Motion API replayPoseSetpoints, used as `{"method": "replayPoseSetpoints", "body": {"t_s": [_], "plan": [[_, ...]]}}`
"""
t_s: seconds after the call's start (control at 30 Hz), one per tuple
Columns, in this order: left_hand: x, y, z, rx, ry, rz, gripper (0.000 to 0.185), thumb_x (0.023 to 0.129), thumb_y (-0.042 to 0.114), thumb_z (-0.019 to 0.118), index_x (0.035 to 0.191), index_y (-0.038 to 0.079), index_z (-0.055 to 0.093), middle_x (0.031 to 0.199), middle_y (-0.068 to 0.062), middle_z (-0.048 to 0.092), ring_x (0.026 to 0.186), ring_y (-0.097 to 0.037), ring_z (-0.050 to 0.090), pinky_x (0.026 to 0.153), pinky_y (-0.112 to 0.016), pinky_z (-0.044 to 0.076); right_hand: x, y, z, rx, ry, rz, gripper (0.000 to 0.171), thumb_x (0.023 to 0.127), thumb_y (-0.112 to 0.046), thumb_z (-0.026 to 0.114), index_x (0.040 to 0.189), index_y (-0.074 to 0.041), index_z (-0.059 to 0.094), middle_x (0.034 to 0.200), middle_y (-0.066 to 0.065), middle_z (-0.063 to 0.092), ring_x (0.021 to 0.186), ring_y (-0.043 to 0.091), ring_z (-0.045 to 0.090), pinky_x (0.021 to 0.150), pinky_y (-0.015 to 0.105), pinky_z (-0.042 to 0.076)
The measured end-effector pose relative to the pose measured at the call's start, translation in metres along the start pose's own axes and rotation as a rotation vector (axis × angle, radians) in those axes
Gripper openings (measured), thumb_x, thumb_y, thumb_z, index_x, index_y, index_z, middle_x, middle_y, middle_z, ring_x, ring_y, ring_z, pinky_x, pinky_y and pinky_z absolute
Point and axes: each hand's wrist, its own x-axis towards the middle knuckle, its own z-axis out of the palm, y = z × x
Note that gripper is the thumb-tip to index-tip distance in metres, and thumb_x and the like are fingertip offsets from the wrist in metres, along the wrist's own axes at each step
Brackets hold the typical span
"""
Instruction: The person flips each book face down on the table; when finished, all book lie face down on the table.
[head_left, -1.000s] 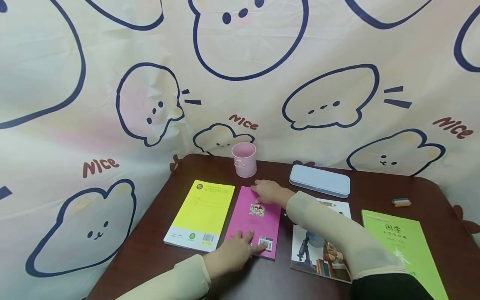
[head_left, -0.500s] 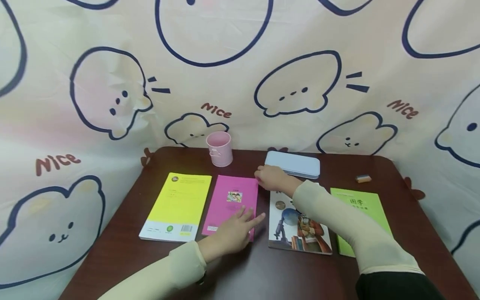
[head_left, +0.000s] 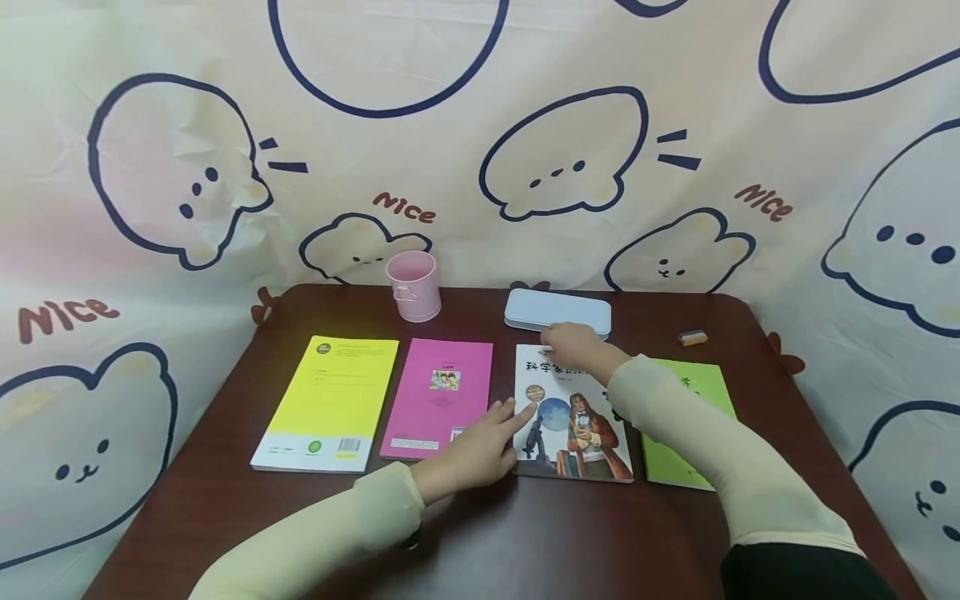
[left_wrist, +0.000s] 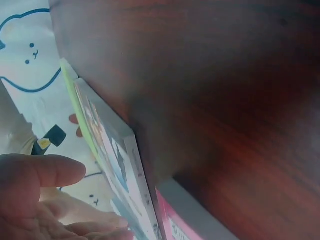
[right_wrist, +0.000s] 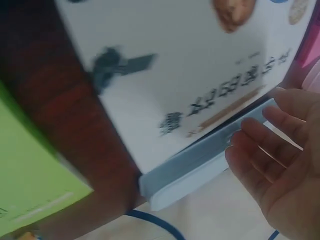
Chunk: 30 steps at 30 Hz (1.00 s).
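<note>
My left hand point(head_left: 480, 446) and right hand point(head_left: 573, 343) lie flat with straight fingers on the picture book point(head_left: 573, 425), gripping nothing, to steady it on the tabletop point(head_left: 525, 533).

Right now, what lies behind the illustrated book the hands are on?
Behind the illustrated book lies the blue pencil case, flat on the table. The right hand covers part of its front edge; its contents cannot be seen.

This looked like a child's study corner at home. Behind the fingers hung a cloth point(head_left: 480, 167) printed with cartoon bears and the word "Nice". Around the fingers, a dark wooden table point(head_left: 525, 542) held 4 books, a pink cup point(head_left: 414, 285), a blue pencil case point(head_left: 558, 312) and an eraser point(head_left: 692, 337).
</note>
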Motion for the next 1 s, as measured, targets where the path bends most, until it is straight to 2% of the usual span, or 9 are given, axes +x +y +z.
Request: {"method": "replayPoseSetpoints", "body": {"t_s": [0.13, 0.3, 0.43, 0.63, 0.83, 0.9, 1.0], "plan": [[0.003, 0.005, 0.003, -0.062, -0.043, -0.05, 0.068, 0.087, 0.015, 0.062, 0.148, 0.02, 0.032, 0.148, -0.019, 0.034, 0.135, -0.04, 0.031, 0.103, -0.053, 0.036, -0.003, 0.007, 0.002, -0.01, -0.03, 0.009, 0.024, 0.092, -0.024, 0.058, 0.109, -0.008, 0.065, 0.103, 0.007, 0.065, 0.093, 0.022, 0.061, 0.08, 0.041, 0.052], [0.007, 0.01, 0.009, -0.1, -0.087, -0.081, 0.068, 0.088, 0.017, 0.06, 0.149, 0.016, 0.03, 0.147, -0.019, 0.035, 0.134, -0.04, 0.032, 0.105, -0.052, 0.033, -0.007, 0.022, 0.007, -0.013, -0.055, 0.056, 0.02, 0.089, -0.028, 0.062, 0.098, -0.01, 0.065, 0.09, 0.004, 0.061, 0.08, 0.019, 0.056, 0.07, 0.038, 0.05], [0.006, 0.012, 0.014, -0.121, -0.095, -0.101, 0.069, 0.087, 0.017, 0.059, 0.149, 0.014, 0.028, 0.147, -0.021, 0.034, 0.132, -0.037, 0.037, 0.103, -0.05, 0.037, -0.012, 0.034, 0.012, 0.016, -0.102, 0.087, 0.022, 0.089, -0.033, 0.062, 0.093, -0.011, 0.063, 0.085, 0.002, 0.06, 0.075, 0.018, 0.053, 0.063, 0.036, 0.048], [0.002, 0.015, 0.019, -0.156, -0.099, -0.15, 0.067, 0.088, 0.018, 0.059, 0.147, 0.008, 0.03, 0.146, -0.022, 0.034, 0.133, -0.034, 0.037, 0.104, -0.048, 0.037, -0.019, 0.053, 0.008, 0.101, -0.139, 0.123, 0.026, 0.087, -0.028, 0.067, 0.102, -0.007, 0.067, 0.095, 0.006, 0.065, 0.079, 0.021, 0.057, 0.07, 0.039, 0.05], [-0.001, 0.018, 0.02, -0.206, -0.099, -0.178, 0.069, 0.086, 0.02, 0.061, 0.145, 0.001, 0.031, 0.144, -0.019, 0.04, 0.135, -0.033, 0.034, 0.109, -0.046, 0.03, -0.017, 0.067, 0.01, 0.19, -0.13, 0.225, 0.027, 0.081, -0.024, 0.074, 0.101, -0.007, 0.068, 0.1, 0.008, 0.065, 0.083, 0.023, 0.057, 0.076, 0.042, 0.049], [-0.001, 0.019, 0.021, -0.235, -0.096, -0.187, 0.069, 0.086, 0.02, 0.062, 0.144, -0.001, 0.031, 0.143, -0.018, 0.041, 0.134, -0.033, 0.036, 0.109, -0.045, 0.031, -0.015, 0.068, 0.013, 0.199, -0.121, 0.253, 0.029, 0.08, -0.025, 0.075, 0.1, -0.006, 0.068, 0.097, 0.008, 0.066, 0.083, 0.024, 0.057, 0.076, 0.042, 0.05], [0.0, 0.021, 0.022, -0.34, -0.066, -0.219, 0.071, 0.084, 0.019, 0.064, 0.143, -0.004, 0.032, 0.142, -0.02, 0.042, 0.131, -0.034, 0.039, 0.108, -0.046, 0.032, -0.011, 0.071, 0.018, 0.2, -0.099, 0.28, 0.03, 0.078, -0.025, 0.077, 0.098, -0.005, 0.068, 0.093, 0.008, 0.066, 0.08, 0.024, 0.057, 0.074, 0.042, 0.05]]}}
